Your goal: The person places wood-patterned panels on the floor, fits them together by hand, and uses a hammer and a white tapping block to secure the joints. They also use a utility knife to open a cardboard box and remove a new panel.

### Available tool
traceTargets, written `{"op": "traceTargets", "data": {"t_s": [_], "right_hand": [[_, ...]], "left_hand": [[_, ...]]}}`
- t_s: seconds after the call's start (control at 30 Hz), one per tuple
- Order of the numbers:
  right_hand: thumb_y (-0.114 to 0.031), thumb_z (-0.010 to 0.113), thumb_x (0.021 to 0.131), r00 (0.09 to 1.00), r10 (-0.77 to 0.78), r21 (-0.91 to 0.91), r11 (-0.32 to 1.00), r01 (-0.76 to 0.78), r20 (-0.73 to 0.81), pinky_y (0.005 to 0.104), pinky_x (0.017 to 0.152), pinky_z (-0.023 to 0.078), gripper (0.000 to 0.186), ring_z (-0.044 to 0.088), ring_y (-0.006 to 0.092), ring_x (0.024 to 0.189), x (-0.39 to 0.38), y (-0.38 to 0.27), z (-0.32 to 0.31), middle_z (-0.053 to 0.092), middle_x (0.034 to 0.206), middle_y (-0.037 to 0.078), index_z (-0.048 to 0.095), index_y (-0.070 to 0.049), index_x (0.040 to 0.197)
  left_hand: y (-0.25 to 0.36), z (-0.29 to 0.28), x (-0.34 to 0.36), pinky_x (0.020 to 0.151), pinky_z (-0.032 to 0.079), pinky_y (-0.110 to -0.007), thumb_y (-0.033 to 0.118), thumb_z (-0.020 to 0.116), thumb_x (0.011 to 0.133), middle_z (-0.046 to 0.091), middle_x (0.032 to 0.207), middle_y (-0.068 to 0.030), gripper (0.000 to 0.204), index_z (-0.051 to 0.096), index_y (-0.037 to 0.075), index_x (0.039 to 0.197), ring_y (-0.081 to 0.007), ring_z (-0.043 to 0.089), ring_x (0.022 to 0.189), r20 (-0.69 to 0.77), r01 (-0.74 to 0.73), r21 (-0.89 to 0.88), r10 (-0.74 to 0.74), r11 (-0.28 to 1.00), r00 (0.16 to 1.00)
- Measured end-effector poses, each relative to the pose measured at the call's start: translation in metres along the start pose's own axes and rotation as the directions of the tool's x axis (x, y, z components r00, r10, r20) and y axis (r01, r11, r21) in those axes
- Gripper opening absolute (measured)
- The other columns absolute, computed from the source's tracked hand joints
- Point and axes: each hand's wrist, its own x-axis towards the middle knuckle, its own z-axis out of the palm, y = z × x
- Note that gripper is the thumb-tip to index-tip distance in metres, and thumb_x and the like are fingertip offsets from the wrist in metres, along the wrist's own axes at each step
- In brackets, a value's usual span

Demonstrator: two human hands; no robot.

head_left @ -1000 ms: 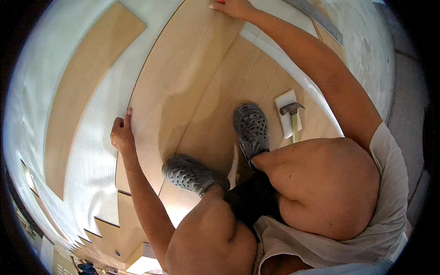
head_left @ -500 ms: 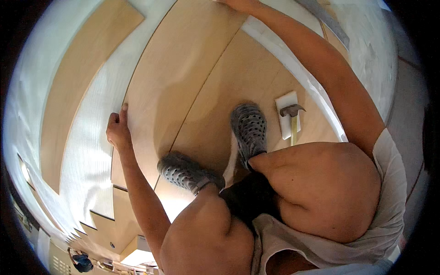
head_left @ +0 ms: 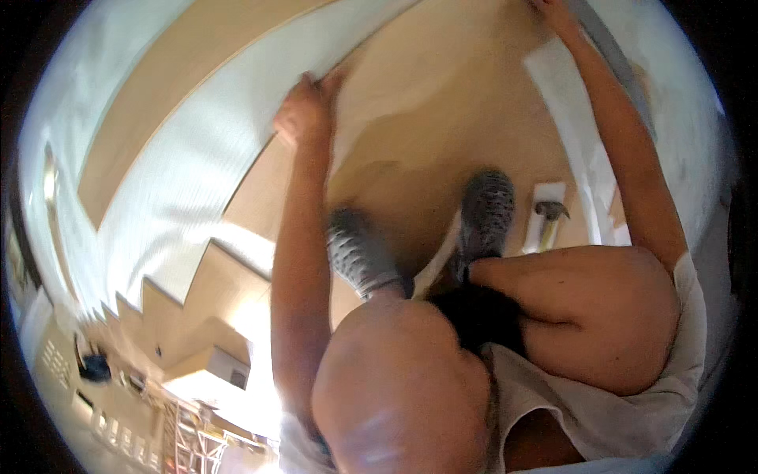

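A pale wooden plank [head_left: 426, 79] spans the space between my hands. My left hand [head_left: 304, 110] grips its left edge, fingers bent and thumb along it, blurred by motion. At the top right my right hand [head_left: 557, 17] holds the far part of the plank, its fingertips partly cut off by the image edge. My grey perforated clogs [head_left: 485, 213] stand on the boards below. Beside the right clog lie a claw hammer [head_left: 550, 209] and a white block [head_left: 547, 189] under it.
A loose plank [head_left: 142, 95] lies on white underlay [head_left: 197, 150] to the left. Stepped board ends [head_left: 174, 324] and a box [head_left: 197, 367] are at the lower left, with another person [head_left: 93, 362] beyond. A grey strip [head_left: 616, 55] runs along the upper right.
My left hand has moved up and right along with the plank, and my right hand rightward. The whole view has shifted and turned, and is now blurred.
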Motion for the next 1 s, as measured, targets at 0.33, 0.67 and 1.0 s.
{"op": "traceTargets", "data": {"t_s": [0.33,0.67,1.0], "right_hand": [[-0.068,0.052,0.095,0.971,0.232,0.312,0.920,-0.238,0.057,0.0370,0.093,0.046,0.075,0.063,0.0277,0.109,-0.063,-0.054,-0.034,0.068,0.118,0.018,0.067,-0.002,0.127],[-0.056,0.057,0.098,0.996,0.080,0.356,0.933,-0.058,-0.047,0.0401,0.092,0.047,0.064,0.065,0.0335,0.105,-0.109,-0.113,-0.017,0.071,0.111,0.020,0.067,0.002,0.121],[-0.053,0.060,0.097,0.990,0.119,0.298,0.945,-0.137,0.076,0.0394,0.090,0.046,0.059,0.064,0.0316,0.099,-0.117,-0.121,-0.025,0.069,0.105,0.018,0.067,0.002,0.117]], "left_hand": [[-0.024,-0.019,-0.023,0.066,0.054,-0.039,0.066,0.043,0.099,0.073,0.083,-0.0080,0.059,0.068,0.013,0.092,-0.0243,0.072,0.079,0.006,-0.069,-0.111,0.070,0.991,0.998],[-0.095,-0.002,-0.040,0.071,0.054,-0.042,0.063,0.044,0.100,0.073,0.081,-0.0082,0.058,0.069,0.012,0.085,-0.0282,0.071,0.081,-0.138,-0.041,-0.151,0.020,0.988,0.990],[-0.104,0.003,-0.041,0.066,0.054,-0.042,0.061,0.051,0.097,0.073,0.080,-0.0078,0.055,0.070,0.012,0.080,-0.0260,0.071,0.078,-0.194,-0.043,-0.144,0.014,0.989,0.981]]}}
